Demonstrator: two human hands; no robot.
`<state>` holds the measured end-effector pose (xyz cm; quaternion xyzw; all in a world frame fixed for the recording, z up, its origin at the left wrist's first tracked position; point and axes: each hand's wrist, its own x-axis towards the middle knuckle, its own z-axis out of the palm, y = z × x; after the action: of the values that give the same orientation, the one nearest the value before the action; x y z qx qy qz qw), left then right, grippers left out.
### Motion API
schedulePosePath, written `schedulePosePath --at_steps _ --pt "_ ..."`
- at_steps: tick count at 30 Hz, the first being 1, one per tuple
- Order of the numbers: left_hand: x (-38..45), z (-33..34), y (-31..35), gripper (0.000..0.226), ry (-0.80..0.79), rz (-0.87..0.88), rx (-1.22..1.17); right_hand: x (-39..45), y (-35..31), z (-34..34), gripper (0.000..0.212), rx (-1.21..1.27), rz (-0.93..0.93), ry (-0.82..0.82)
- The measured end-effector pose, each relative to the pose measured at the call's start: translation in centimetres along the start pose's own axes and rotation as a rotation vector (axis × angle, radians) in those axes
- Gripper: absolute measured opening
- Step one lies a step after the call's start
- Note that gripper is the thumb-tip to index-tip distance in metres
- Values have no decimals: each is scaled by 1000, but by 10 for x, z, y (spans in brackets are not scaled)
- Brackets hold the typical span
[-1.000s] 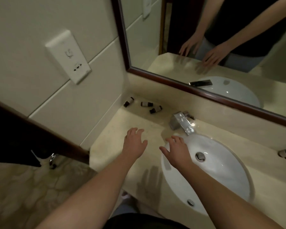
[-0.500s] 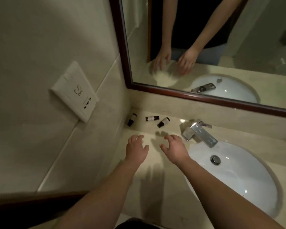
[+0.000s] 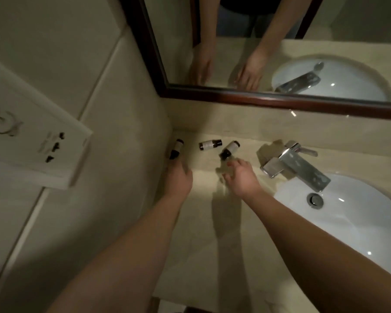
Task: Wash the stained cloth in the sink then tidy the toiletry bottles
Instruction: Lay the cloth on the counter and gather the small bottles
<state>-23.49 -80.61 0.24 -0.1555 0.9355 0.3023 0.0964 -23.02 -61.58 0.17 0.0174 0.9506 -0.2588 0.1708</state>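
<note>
Countertop: the beige stone vanity counter [image 3: 190, 222] carries everything; three bottles lie on their sides at its far left corner.
Sink: the white oval basin [image 3: 348, 222] at right looks empty; no cloth shows in it or anywhere else.
Tap: the chrome square-spouted faucet [image 3: 296, 164] sits far of the basin.
Left hand [image 3: 178, 177]: fingers loosely spread, holding nothing, tips just near of the left dark bottle with pale label [image 3: 176, 149], whose long axis runs near-to-far.
Right hand [image 3: 242, 177]: fingers loosely spread, empty, tips just beside the right small dark bottle [image 3: 229, 149], which lies diagonally, dark end nearest.
Middle bottle [image 3: 210, 144]: lies left-to-right, farther from both hands.
</note>
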Motion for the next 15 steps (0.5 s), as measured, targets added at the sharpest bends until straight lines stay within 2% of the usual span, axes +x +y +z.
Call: schedulePosePath --at_steps 4,6,11,15 --pt "36 6 -23 45 18 174 264 34 6 14 41 -77 -154 131" --pt "53 7 -28 46 -4 285 360 52 7 21 35 -90 -160 184" --pt "89 12 -40 48 -99 346 434 81 13 21 27 -190 -168 125" --pt "91 10 -38 48 -122 359 368 89 13 11 28 -298 -144 127"
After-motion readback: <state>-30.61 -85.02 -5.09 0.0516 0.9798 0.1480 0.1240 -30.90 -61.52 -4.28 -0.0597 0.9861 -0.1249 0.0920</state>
